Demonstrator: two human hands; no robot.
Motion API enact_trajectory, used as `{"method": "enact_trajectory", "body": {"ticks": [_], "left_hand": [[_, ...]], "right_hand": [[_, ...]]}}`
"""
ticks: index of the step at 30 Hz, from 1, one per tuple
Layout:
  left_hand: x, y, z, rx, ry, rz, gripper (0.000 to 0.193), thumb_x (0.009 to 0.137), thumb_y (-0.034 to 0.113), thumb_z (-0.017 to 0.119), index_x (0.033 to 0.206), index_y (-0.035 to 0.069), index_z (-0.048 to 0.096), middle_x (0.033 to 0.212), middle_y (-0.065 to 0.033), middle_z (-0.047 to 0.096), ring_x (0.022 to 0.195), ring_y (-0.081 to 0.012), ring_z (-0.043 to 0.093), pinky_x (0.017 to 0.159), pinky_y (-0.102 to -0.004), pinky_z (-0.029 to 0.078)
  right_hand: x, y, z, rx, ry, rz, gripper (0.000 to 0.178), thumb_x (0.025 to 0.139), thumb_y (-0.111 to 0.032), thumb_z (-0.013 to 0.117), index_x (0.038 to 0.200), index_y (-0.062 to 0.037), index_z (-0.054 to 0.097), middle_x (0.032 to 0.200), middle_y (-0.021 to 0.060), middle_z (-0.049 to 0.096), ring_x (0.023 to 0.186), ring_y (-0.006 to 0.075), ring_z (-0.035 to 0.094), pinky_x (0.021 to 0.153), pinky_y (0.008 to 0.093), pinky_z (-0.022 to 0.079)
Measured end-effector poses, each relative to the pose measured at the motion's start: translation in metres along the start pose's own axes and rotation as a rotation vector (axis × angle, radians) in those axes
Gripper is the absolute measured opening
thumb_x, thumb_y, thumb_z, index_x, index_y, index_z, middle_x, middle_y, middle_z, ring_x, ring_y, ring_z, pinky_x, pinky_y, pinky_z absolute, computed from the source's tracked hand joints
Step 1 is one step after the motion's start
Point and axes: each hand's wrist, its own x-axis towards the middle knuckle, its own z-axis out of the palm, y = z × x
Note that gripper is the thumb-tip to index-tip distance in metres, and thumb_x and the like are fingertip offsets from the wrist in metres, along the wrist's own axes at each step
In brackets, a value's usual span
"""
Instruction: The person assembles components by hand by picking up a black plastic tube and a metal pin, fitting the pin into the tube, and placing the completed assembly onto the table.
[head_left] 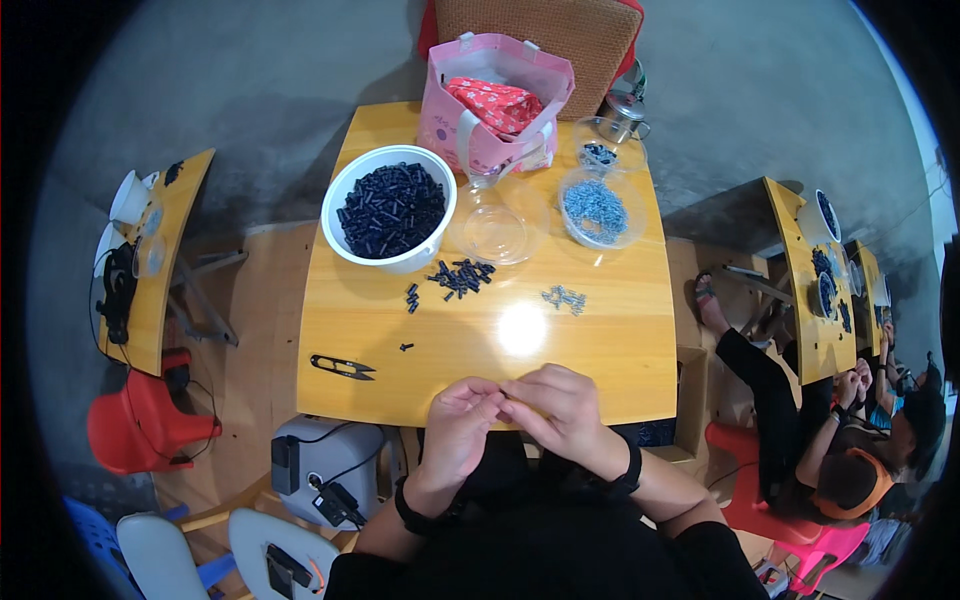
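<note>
My left hand [463,424] and my right hand [562,408] meet at the table's near edge. The fingertips of both are pinched together round a small dark piece [503,395], mostly hidden by the fingers. Left of them lie black thread snips [342,367], with one tiny black part [407,347] above. Farther up the table is a loose pile of short black cylindrical parts [463,277]. To its right are scattered small silvery metal pieces [567,299]. A white tub [334,228] holds many of the black parts, and a clear plastic bowl [636,226] holds many silvery pieces.
A clear lid or shallow dish [497,232] sits between the containers. Behind stand a pink bag [450,130], another clear bowl [630,160] with dark parts, and a metal cup [625,108]. A seated person [840,440] works at a table on the right. A red stool [150,420] stands left.
</note>
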Motion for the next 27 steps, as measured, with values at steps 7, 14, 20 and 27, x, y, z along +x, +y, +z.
{"method": "enact_trajectory", "body": {"ticks": [7,14,20,27], "left_hand": [[0.003,0.028,-0.052,0.064,0.241,0.134,0.014,0.084,0.004,0.058,0.097,-0.002,0.058,0.085,-0.0119,0.063,0.073,-0.0179,0.06,0.069,-0.0287,0.048],[-0.003,0.052,-0.052,0.251,0.268,0.264,0.013,0.084,0.001,0.058,0.096,-0.003,0.058,0.086,-0.012,0.063,0.077,-0.0168,0.061,0.072,-0.0285,0.048],[-0.01,0.062,-0.032,0.447,0.221,0.407,0.013,0.082,-0.004,0.058,0.094,-0.006,0.059,0.085,-0.0108,0.063,0.078,-0.0158,0.06,0.075,-0.0249,0.047],[-0.022,0.078,0.015,1.144,-0.024,0.838,0.013,0.072,-0.004,0.059,0.085,-0.004,0.061,0.071,-0.0117,0.06,0.063,-0.0218,0.057,0.058,-0.0273,0.044]], "right_hand": [[0.045,0.042,0.056,0.189,-0.192,0.553,0.026,0.073,-0.014,0.07,0.094,-0.001,0.065,0.076,0.0118,0.062,0.061,0.0215,0.059,0.056,0.0296,0.048],[0.054,0.083,0.114,-0.365,-0.232,0.277,0.008,0.071,-0.01,0.065,0.074,-0.0027,0.062,0.069,0.0119,0.057,0.064,0.0279,0.059,0.058,0.0361,0.048],[0.052,0.082,0.116,-0.43,-0.27,0.212,0.006,0.071,-0.006,0.061,0.067,-0.0016,0.059,0.065,0.012,0.054,0.06,0.0301,0.057,0.057,0.0377,0.048],[0.039,0.079,0.077,-0.066,-0.308,0.358,0.004,0.074,-0.002,0.059,0.071,0.0009,0.059,0.071,0.0141,0.06,0.055,0.0229,0.059,0.052,0.0319,0.048]]}}
